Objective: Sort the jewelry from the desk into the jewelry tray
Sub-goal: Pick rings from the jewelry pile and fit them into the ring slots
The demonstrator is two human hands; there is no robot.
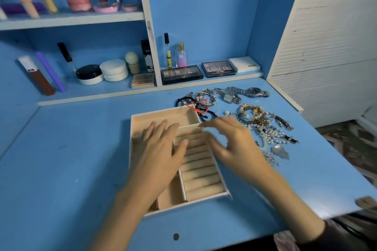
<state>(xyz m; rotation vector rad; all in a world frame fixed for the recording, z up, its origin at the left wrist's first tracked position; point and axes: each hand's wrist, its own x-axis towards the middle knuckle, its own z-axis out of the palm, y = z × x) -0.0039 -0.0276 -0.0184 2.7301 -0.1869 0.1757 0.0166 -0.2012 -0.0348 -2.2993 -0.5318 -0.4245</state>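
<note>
A beige jewelry tray [204,177] with ring rolls and several compartments lies in the middle of the blue desk [61,169]. My left hand [161,144] hovers flat over its left compartments, fingers straight, holding nothing. My right hand [230,142] hangs over the tray's right edge, fingers loosely spread and blurred, holding nothing I can see. To the right lies a jewelry pile: silver watches [240,93], beaded bracelets [202,100], a red cord bracelet [201,109], gold and pearl chains [263,122] and silver wing pendants [279,152].
Low shelves behind the desk hold eyeshadow palettes [181,74], perfume bottles [181,55], cream jars [89,74] and makeup tubes. A white slatted cabinet [326,47] stands at the right. The desk's right edge drops off near the jewelry pile.
</note>
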